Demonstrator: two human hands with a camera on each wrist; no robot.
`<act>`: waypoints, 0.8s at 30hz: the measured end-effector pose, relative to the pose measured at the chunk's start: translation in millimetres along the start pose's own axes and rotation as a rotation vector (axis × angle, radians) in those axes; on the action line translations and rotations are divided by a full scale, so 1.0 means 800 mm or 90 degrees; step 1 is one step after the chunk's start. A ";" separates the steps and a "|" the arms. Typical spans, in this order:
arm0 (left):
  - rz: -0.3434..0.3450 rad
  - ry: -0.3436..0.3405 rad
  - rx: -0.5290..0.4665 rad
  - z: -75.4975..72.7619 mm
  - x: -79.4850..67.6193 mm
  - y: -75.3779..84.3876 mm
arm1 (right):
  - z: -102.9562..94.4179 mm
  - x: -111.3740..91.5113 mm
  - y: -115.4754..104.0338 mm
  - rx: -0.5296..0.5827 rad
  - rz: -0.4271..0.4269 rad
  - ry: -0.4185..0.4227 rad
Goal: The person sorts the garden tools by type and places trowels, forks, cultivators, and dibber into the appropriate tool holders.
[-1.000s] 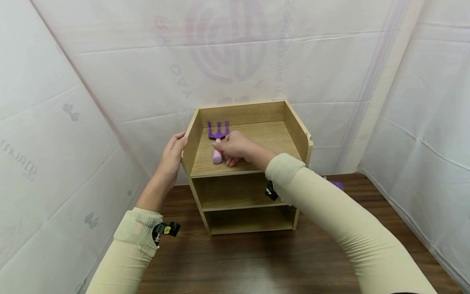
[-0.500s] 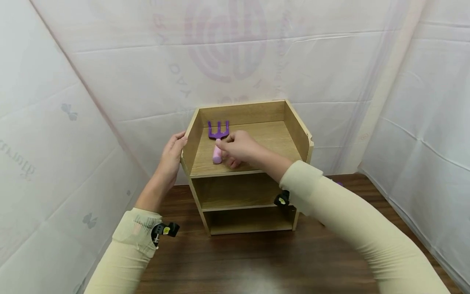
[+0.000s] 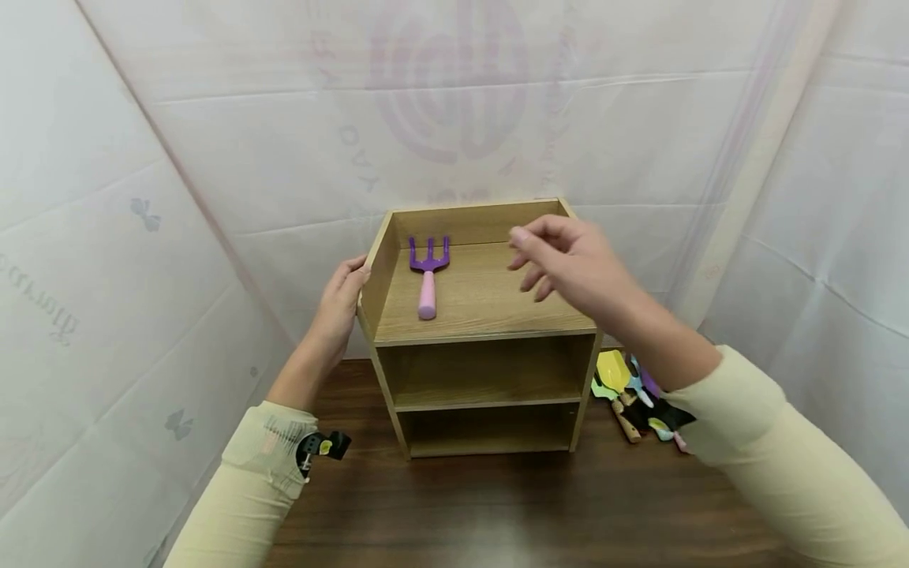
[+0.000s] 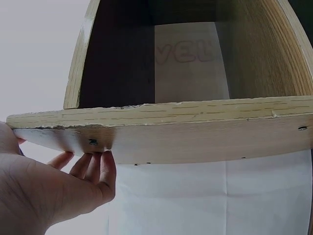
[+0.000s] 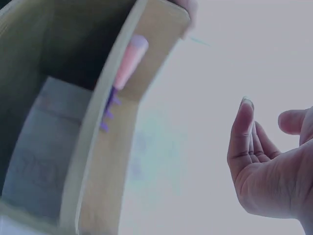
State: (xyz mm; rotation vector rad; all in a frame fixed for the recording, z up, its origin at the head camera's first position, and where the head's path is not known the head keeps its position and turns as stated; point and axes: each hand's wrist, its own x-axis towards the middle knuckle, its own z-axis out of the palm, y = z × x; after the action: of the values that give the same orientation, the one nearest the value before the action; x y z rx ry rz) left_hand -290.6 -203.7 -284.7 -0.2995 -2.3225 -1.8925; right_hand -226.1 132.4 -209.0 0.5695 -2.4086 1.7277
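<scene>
A small wooden shelf unit point(image 3: 483, 337) stands against the back wall. On its top board, at the left, lies a hand fork point(image 3: 427, 293) with purple tines and a pink handle. The left hand point(image 3: 337, 304) grips the unit's left side panel point(image 4: 195, 139); in the left wrist view its bent fingers touch the panel's outer face, and the thumb is mostly hidden. Over the right part of the top board, the right hand point(image 3: 575, 264) hovers apart from the fork, fingers relaxed and holding nothing. In the right wrist view, that hand point(image 5: 269, 171) is likewise unfilled.
Right of the unit, several small garden tools lie on the dark wooden floor point(image 3: 490, 505), among them a yellow trowel point(image 3: 613, 371); the right forearm partly covers them. White sheet walls point(image 3: 284, 158) enclose the back and both sides.
The right hand has let go of the hand fork and moved right and up, away from it. The fork stays in place. The left hand keeps its hold on the panel.
</scene>
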 end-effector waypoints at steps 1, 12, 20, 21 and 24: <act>-0.001 0.001 0.001 0.000 0.000 0.000 | -0.011 -0.006 0.000 0.011 -0.009 0.013; -0.004 -0.005 -0.006 0.015 0.009 0.000 | -0.147 -0.042 0.050 0.221 -0.092 0.119; -0.003 -0.008 -0.016 0.017 0.009 0.000 | -0.188 -0.059 0.101 0.110 0.033 0.170; -0.004 -0.007 -0.016 0.017 0.009 0.000 | -0.190 -0.060 0.107 0.091 0.050 0.171; -0.004 -0.004 -0.016 0.015 0.008 0.001 | -0.196 -0.061 0.126 0.029 0.088 0.165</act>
State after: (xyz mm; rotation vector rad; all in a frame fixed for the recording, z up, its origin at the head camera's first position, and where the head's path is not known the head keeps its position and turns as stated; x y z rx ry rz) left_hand -296.1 -191.7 -284.9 -0.3015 -2.3087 -1.9269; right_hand -236.7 317.5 -260.3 0.1717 -2.2776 1.7881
